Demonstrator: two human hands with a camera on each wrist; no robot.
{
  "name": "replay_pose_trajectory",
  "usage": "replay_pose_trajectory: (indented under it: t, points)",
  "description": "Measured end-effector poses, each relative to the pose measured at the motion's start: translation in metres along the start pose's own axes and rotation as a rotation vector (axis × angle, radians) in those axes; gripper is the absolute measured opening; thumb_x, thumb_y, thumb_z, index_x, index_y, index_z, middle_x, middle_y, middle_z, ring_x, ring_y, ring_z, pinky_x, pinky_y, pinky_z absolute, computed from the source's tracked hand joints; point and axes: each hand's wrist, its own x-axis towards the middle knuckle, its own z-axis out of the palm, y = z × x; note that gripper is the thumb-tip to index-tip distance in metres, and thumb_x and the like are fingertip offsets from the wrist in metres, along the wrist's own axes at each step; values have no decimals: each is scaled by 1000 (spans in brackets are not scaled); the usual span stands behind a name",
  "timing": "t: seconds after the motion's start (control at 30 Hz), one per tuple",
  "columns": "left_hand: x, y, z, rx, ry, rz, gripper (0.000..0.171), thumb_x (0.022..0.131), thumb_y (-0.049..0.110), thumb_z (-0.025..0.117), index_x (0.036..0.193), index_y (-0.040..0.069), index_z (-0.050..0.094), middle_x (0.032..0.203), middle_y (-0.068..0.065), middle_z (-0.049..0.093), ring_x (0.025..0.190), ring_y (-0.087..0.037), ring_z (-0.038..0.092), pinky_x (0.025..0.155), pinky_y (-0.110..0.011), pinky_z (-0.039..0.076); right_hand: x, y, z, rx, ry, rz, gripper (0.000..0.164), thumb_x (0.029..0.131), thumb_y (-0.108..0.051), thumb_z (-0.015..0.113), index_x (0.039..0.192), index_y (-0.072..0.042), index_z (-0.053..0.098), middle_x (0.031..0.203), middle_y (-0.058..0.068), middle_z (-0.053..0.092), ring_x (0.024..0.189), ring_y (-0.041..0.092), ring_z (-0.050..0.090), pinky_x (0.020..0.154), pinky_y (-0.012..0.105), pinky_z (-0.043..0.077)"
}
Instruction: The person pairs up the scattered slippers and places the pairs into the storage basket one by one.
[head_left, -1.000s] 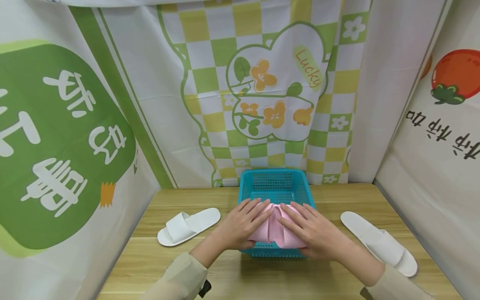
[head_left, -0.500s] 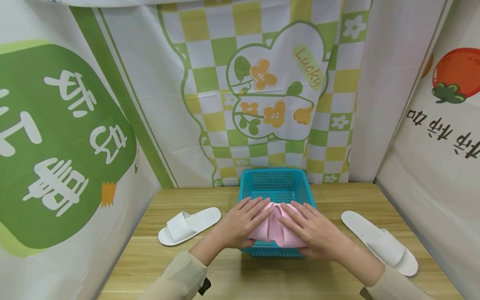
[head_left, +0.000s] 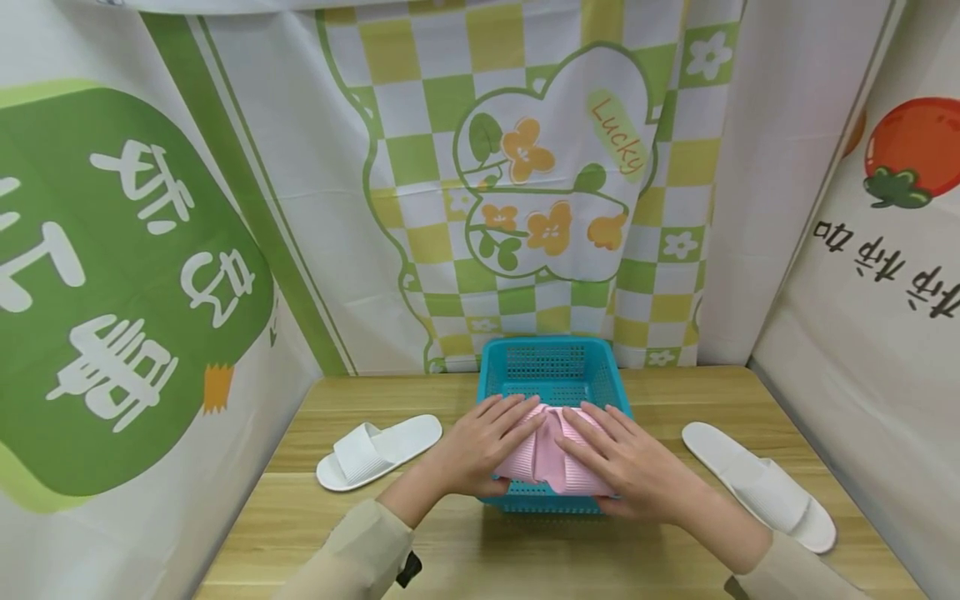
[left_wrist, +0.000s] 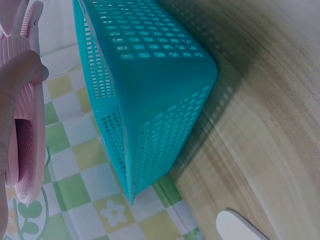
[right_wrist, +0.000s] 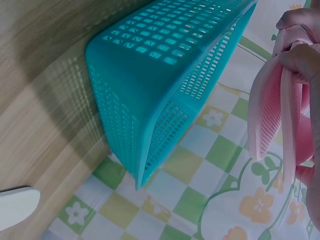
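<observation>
A pair of pink slippers [head_left: 551, 462] with ribbed straps is held between both hands, above the near part of a blue perforated basket [head_left: 547, 343]. My left hand [head_left: 468, 454] grips them from the left, fingers over the top and thumb lower down. From the right, my right hand [head_left: 645, 467] grips them in the same manner. The right wrist view shows two pink soles of the slippers [right_wrist: 266, 112] side by side, off the basket wall [right_wrist: 127, 70]. In the left wrist view a thumb [left_wrist: 30, 67] presses on the pink slippers [left_wrist: 34, 135], part of which lies outside the picture.
A white slipper [head_left: 360, 457] lies on the wooden table [head_left: 300, 533] left of the basket, and another white slipper [head_left: 776, 500] lies to the right. Behind the table hangs a checked green and yellow cloth [head_left: 427, 158], with printed cloths on both sides.
</observation>
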Motion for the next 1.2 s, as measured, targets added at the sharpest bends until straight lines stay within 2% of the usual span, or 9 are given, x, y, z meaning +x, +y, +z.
replay_pose_trajectory:
  t: [0.17, 0.4, 0.57, 0.77, 0.97, 1.2]
  points:
    - [0, -1, 0, -28, -8, 1, 110, 57, 44, 82, 148, 4, 34, 150, -16, 38, 135, -30, 38, 108, -45, 34, 1, 0, -1, -5, 22, -11, 103, 54, -41, 86, 142, -5, 44, 144, 24, 41, 126, 44, 45, 94, 56, 44]
    - [-1, -2, 1, -44, -27, -16, 112, 59, 43, 83, 150, 6, 31, 154, -16, 31, 138, -32, 33, 113, -48, 25, 2, -1, 1, -5, 25, 2, 103, 54, -40, 85, 141, -5, 45, 145, 24, 41, 124, 44, 46, 94, 54, 44]
    - [-1, -2, 0, -7, -3, -28, 110, 60, 44, 83, 150, 6, 32, 153, -16, 33, 139, -31, 32, 112, -50, 26, 2, -1, 1, -10, 60, 14, 101, 53, -37, 85, 141, -5, 46, 142, 25, 44, 122, 44, 48, 92, 54, 45]
    - [-2, -3, -2, 27, 25, -34, 106, 62, 46, 82, 148, 5, 35, 152, -18, 34, 138, -32, 33, 110, -51, 28, 2, -1, 0, -29, 64, 37, 99, 54, -37, 84, 140, -6, 46, 142, 24, 45, 122, 43, 48, 92, 56, 46]
    - [-5, -5, -3, 41, 35, -48, 100, 66, 46, 79, 147, 5, 38, 152, -18, 34, 140, -33, 31, 113, -50, 23, 2, -1, 1, -55, 77, 65, 98, 52, -36, 85, 138, -6, 47, 141, 24, 46, 122, 44, 48, 94, 56, 45]
    - [-10, -5, -3, 31, 68, -68, 101, 64, 49, 81, 145, 3, 40, 151, -19, 34, 140, -35, 30, 113, -52, 21, 3, 0, 2, -92, 99, 90, 93, 55, -36, 83, 136, -5, 49, 139, 24, 48, 120, 45, 49, 93, 55, 45]
